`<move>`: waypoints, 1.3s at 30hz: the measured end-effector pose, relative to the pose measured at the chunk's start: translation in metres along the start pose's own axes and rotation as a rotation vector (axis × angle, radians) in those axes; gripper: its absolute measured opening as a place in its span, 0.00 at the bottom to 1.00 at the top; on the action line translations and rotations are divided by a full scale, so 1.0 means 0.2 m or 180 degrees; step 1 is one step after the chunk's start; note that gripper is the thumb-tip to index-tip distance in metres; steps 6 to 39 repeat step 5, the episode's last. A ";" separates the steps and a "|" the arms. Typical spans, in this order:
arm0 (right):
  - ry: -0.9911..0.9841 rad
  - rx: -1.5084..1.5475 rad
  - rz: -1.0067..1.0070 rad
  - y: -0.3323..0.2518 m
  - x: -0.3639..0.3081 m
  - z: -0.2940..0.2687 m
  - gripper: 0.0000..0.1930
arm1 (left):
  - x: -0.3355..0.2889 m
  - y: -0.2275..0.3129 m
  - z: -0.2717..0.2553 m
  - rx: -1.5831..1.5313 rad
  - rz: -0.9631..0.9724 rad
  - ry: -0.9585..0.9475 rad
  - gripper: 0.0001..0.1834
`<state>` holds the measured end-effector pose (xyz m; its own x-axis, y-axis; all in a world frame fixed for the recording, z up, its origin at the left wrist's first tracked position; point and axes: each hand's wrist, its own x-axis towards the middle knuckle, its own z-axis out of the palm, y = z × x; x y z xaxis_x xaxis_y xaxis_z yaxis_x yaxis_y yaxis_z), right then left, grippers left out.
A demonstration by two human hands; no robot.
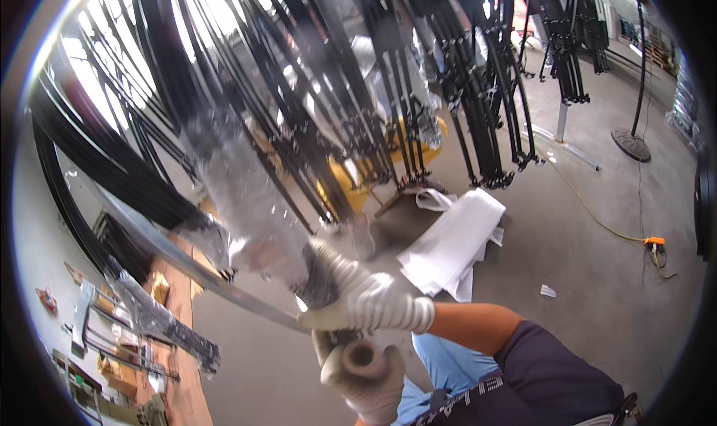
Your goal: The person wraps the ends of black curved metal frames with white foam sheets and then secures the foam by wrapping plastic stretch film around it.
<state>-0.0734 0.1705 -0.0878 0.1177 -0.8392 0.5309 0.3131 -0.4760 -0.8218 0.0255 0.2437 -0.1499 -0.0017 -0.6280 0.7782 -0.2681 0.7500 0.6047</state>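
My right hand [366, 299], in a white knit glove, has its fingers curled tight around a black frame piece sheathed in clear plastic wrap [246, 194]. My left hand [366, 374] closes on the piece's lower end, thumb raised, above the concrete floor [582, 276].

White knit gloves [373, 303], dark short sleeve [553, 359], light blue trousers [448, 366].

Gloved right hand [366, 299] gripping plastic-wrapped rod bundle [246, 194] (blurred), workshop floor [597, 276]
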 end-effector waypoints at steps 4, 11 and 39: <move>-0.0111 -0.0202 0.0599 -0.11 0.02 0.03 0.35 | -0.01 -0.08 -0.07 -0.0067 -0.0551 0.0767 0.37; -0.0117 -0.0142 0.0514 -0.12 0.03 0.04 0.35 | 0.02 -0.03 -0.16 -0.0614 -0.1087 0.0433 0.34; -0.0117 -0.0142 0.0514 -0.12 0.03 0.04 0.35 | 0.02 -0.03 -0.16 -0.0614 -0.1087 0.0433 0.34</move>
